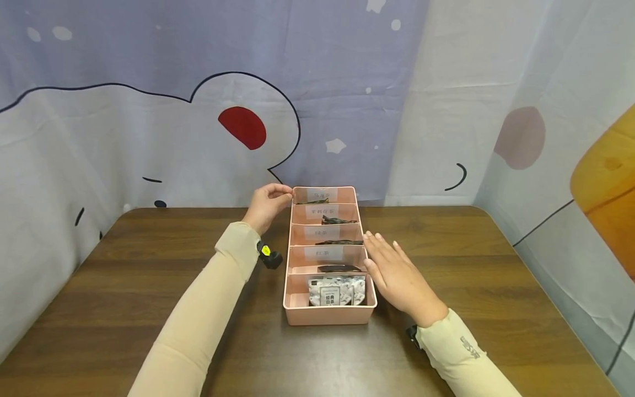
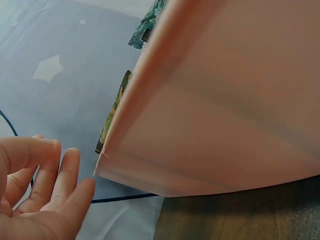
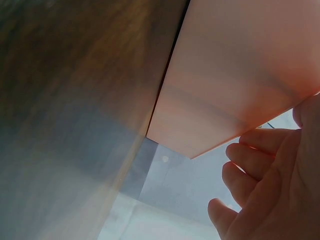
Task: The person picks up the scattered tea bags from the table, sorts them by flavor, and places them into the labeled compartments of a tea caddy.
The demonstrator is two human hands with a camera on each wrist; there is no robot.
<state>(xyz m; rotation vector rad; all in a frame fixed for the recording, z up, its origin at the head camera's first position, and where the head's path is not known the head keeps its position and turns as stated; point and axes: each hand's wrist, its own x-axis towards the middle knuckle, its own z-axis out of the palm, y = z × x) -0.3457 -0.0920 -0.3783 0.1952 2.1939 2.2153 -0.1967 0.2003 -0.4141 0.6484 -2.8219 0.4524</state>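
Note:
A long pink divided box (image 1: 328, 316) stands lengthwise on the table, with paper labels on its compartment walls. Silver-white printed tea packets (image 1: 337, 292) lie in the nearest compartment; thin dark packets (image 1: 339, 269) show in the compartments behind. My left hand (image 1: 268, 207) is at the far left corner, its fingers loosely bent. The left wrist view shows that hand (image 2: 45, 195) just off the box wall (image 2: 225, 100), holding nothing. My right hand (image 1: 399, 281) lies along the right side with fingers extended, fingertips by the rim. In the right wrist view, the box wall (image 3: 225, 85) rises beside those fingers (image 3: 250, 157).
The brown wooden table (image 1: 163, 264) extends to both sides of the box. Behind its far edge hangs a printed curtain (image 1: 347, 99), close to the box's far end. Another curtain (image 1: 536, 231) hangs on the right. Both wrists carry small black devices.

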